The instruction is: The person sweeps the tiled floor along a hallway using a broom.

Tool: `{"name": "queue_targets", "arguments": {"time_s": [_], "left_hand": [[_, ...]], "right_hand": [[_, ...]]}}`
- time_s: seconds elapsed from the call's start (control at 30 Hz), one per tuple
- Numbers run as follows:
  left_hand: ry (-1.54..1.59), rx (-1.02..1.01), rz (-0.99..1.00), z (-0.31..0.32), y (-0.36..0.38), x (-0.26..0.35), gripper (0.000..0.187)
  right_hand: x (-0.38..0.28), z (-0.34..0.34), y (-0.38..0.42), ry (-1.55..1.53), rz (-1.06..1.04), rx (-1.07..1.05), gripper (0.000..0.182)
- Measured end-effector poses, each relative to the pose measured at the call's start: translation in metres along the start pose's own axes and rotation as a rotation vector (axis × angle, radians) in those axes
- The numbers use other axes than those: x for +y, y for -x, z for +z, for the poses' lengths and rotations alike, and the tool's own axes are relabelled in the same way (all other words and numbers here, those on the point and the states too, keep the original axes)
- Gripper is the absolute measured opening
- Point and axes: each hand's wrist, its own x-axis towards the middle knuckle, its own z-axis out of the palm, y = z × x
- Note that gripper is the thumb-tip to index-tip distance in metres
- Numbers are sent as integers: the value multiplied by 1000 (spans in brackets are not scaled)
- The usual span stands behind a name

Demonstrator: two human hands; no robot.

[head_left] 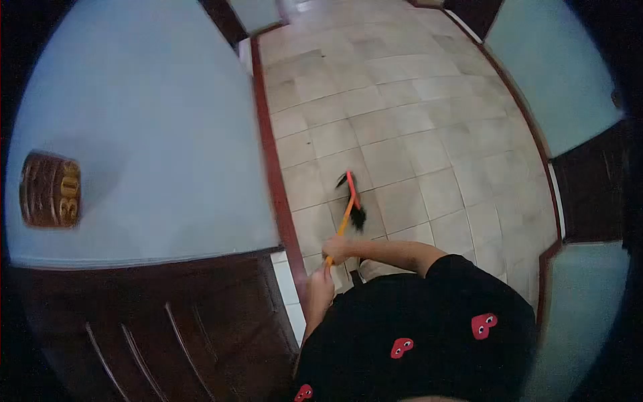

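A broom with an orange stick (pixel 346 218) and a red head (pixel 352 187) with dark bristles reaches down to the tiled floor (pixel 402 147) in front of me. My right hand (pixel 337 248) is wrapped round the stick, its arm coming across from the right. Just below it, my left hand (pixel 321 284) closes round the upper part of the same stick. The bristles look smeared and touch or hover just over the tiles; which of the two cannot be made out.
On the left stand a pale wall (pixel 154 134) with a brown number plaque (pixel 51 189) and a dark wooden door (pixel 154 328). Red skirting (pixel 269 147) edges the corridor. A dark doorway (pixel 593 191) is at the right.
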Motion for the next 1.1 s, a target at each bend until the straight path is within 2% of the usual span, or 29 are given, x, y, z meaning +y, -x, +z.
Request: {"name": "queue_targets", "arguments": {"time_s": [0.07,0.1,0.17,0.2,0.23,0.3,0.33,0.37,0.4,0.43,0.53,0.57,0.63,0.67,0.7,0.73,0.8,0.83,0.87,0.9,0.93,0.97,1.0,1.07,1.1], "left_hand": [[189,-51,32,10,-10,-6,34],[63,87,94,-36,-84,-4,34],[350,-177,139,0,-85,6,36],[609,-388,197,27,-96,19,45],[603,-426,222,15,-101,33,45],[859,-716,-10,-23,-105,68,49],[852,-839,-35,-25,-123,70,62],[818,-869,-22,-26,-140,73,62],[747,-988,-55,-30,-151,81,63],[668,-1104,-96,-34,-155,96,65],[316,-1184,11,-34,-159,131,70],[155,-1226,84,-33,-159,144,71],[36,-1317,124,-28,-161,168,74],[-29,-1399,100,-16,-187,177,74],[-103,-1473,87,-3,-202,184,74],[-135,-1475,83,8,-195,208,74],[-363,-1545,200,48,-224,205,67],[-398,-1561,204,57,-216,206,67],[-538,-1476,417,63,-198,206,52],[-672,-1395,598,56,-188,218,39],[-695,-1412,594,56,-197,216,39],[-562,-1366,537,57,-210,198,29],[-432,-1322,457,55,-225,191,19],[-480,-1208,293,6,-259,212,16],[-284,-1187,185,-24,-279,215,17]], "right_hand": [[7,-1,13,-53,159,-207,24],[63,-64,-41,11,132,-23,24],[62,-48,25,-32,312,12,20],[83,-26,62,7,391,-31,20],[84,-30,73,0,435,-33,20],[76,-51,84,23,354,263,20],[66,-55,82,10,387,282,20],[54,-60,78,-135,520,315,20],[47,-66,82,-284,652,351,20],[40,-78,96,-300,691,371,20],[6,-115,141,-533,785,466,20],[5,-109,146,-557,820,502,20],[18,-73,142,-545,913,601,24],[76,3,104,-460,841,651,26],[95,25,101,-481,858,675,26],[92,26,122,-517,835,672,25],[86,26,127,-568,847,681,24],[65,1,148,-564,858,807,24],[45,-17,162,-539,875,930,24],[41,-33,167,-567,900,949,24],[43,-40,172,-632,1090,774,26],[39,-39,174,-677,1278,581,27],[36,-56,184,-618,1166,958,29],[63,-42,173,-602,1214,930,26],[76,-39,166,-566,1249,903,23]]}}
